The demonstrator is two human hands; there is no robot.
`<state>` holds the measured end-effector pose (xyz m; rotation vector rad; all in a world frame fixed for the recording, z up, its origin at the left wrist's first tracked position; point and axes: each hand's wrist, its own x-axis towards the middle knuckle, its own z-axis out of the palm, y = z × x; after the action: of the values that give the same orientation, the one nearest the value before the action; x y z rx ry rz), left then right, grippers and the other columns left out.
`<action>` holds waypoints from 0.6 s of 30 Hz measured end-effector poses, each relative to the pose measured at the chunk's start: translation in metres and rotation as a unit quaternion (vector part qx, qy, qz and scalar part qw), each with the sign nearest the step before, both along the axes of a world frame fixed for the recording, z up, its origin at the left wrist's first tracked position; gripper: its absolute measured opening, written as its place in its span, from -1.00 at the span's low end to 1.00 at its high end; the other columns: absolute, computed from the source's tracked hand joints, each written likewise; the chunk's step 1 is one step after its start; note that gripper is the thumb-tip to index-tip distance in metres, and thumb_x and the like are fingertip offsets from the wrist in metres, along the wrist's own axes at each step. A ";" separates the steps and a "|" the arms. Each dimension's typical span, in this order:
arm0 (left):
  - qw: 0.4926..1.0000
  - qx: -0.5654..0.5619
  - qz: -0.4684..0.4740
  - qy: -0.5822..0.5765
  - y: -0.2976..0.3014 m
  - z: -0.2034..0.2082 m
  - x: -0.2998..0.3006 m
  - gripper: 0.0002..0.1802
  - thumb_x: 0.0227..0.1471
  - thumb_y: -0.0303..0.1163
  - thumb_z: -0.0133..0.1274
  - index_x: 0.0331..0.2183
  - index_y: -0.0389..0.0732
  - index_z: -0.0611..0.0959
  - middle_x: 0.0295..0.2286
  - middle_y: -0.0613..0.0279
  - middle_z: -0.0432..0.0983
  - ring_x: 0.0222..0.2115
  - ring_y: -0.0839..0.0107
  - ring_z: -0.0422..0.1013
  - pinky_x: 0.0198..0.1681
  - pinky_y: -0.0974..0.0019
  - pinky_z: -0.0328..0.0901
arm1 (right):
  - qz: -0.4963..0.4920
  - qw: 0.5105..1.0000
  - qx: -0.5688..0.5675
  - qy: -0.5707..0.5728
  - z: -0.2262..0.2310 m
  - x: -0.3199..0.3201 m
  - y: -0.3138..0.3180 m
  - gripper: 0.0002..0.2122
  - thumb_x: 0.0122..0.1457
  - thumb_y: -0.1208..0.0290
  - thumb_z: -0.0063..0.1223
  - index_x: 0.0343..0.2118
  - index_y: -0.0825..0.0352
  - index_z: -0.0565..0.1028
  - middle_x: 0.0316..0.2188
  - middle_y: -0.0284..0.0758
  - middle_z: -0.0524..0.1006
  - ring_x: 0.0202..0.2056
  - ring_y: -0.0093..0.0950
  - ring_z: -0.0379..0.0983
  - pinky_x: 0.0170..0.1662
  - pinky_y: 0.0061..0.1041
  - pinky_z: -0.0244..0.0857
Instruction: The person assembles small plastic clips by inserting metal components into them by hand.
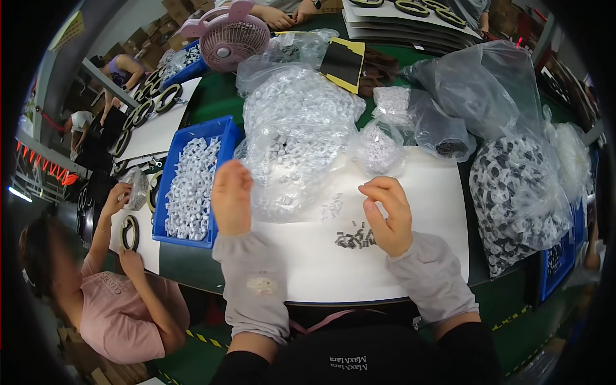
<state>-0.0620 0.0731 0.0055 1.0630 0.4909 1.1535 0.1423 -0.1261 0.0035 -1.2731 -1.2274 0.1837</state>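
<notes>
My left hand (232, 197) is raised beside the right rim of a blue bin (226, 138) of small white plastic parts (192, 186); its fingers are bent and smeared by motion, so what they hold does not show. Over the white sheet (314, 263), my right hand (390, 217) has bent fingers, with a gap between thumb and forefinger and nothing visible there. Just beside its thumb lies a loose pile of small dark grey pieces (353, 237). Farther off, a scatter of small whitish pieces (332, 205) rests near a large clear bag (301, 122) of white parts.
A small bag of pale pieces (378, 149) stands beyond my right hand. To the right is a big bag of black and white parts (520, 199). A pink fan (232, 42) stands at the back. On the left, a co-worker in a pink shirt (122, 314) handles black rings.
</notes>
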 end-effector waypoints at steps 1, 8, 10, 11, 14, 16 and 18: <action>0.987 0.043 0.015 0.153 -0.007 -0.003 0.010 -0.76 0.05 -0.45 0.00 -0.19 -0.30 0.51 -0.37 0.28 0.38 -0.41 0.58 0.28 -0.35 0.50 0.22 | -0.006 1.000 0.000 -0.014 -0.001 0.001 0.000 -0.81 0.04 0.66 -0.07 -0.25 0.45 0.46 -0.26 -0.22 0.37 -0.42 -0.52 0.34 -0.33 -0.60 0.26; 0.772 0.379 0.050 0.508 -0.018 -0.030 0.032 -0.81 -0.10 -0.48 0.08 -0.33 -0.27 0.57 -0.44 0.21 0.44 -0.54 0.48 0.29 -0.48 0.45 0.21 | -0.030 0.997 -0.072 -0.029 -0.006 0.011 0.005 -0.87 -0.04 0.62 0.03 -0.38 0.39 0.51 -0.45 -0.29 0.45 -0.46 -0.45 0.38 -0.40 -0.54 0.25; 0.801 0.331 0.089 0.491 -0.016 -0.028 0.034 -0.83 -0.08 -0.47 0.08 -0.34 -0.27 0.56 -0.46 0.24 0.41 -0.54 0.50 0.28 -0.48 0.44 0.22 | 0.016 0.989 -0.137 -0.045 -0.014 0.020 0.005 -0.90 -0.06 0.59 0.05 -0.42 0.35 0.52 -0.47 -0.33 0.46 -0.46 -0.43 0.38 -0.40 -0.51 0.24; 0.825 0.281 0.130 0.472 -0.015 -0.025 0.034 -0.85 -0.06 -0.46 0.08 -0.36 -0.26 0.55 -0.49 0.28 0.39 -0.55 0.52 0.27 -0.48 0.44 0.22 | 0.064 0.976 -0.199 -0.060 -0.016 0.022 0.004 -0.92 -0.08 0.56 0.07 -0.46 0.31 0.53 -0.48 -0.36 0.47 -0.47 -0.40 0.39 -0.40 -0.48 0.22; 0.943 0.115 0.066 0.304 -0.015 -0.013 0.032 -0.82 0.06 -0.40 -0.01 -0.27 -0.25 0.49 -0.51 0.31 0.31 -0.54 0.58 0.20 -0.44 0.49 0.17 | 0.107 0.949 -0.281 -0.097 -0.019 0.022 0.001 -0.97 -0.07 0.49 0.09 -0.52 0.26 0.53 -0.47 -0.42 0.47 -0.42 -0.40 0.39 -0.31 -0.43 0.17; 0.994 -0.004 -0.030 0.109 -0.020 -0.008 0.034 -0.76 0.17 -0.26 -0.15 -0.20 -0.19 0.43 -0.53 0.37 0.24 -0.53 0.59 0.16 -0.42 0.52 0.12 | 0.105 0.949 -0.273 -0.115 -0.023 0.021 -0.002 -0.98 -0.07 0.47 0.09 -0.53 0.25 0.53 -0.48 -0.43 0.45 -0.40 -0.42 0.38 -0.26 -0.42 0.13; 0.993 -0.074 -0.085 0.022 -0.033 0.000 0.041 -0.76 0.18 -0.23 -0.17 -0.22 -0.19 0.43 -0.55 0.38 0.22 -0.54 0.57 0.15 -0.43 0.51 0.11 | 0.104 0.950 -0.264 -0.133 -0.024 0.019 -0.004 -0.98 -0.07 0.45 0.10 -0.54 0.23 0.53 -0.49 -0.44 0.44 -0.37 -0.43 0.37 -0.21 -0.40 0.09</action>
<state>-0.0214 0.0403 0.0053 0.9826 0.5027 0.9304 0.1613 -0.1297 -0.0201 -1.6636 -1.6144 0.5357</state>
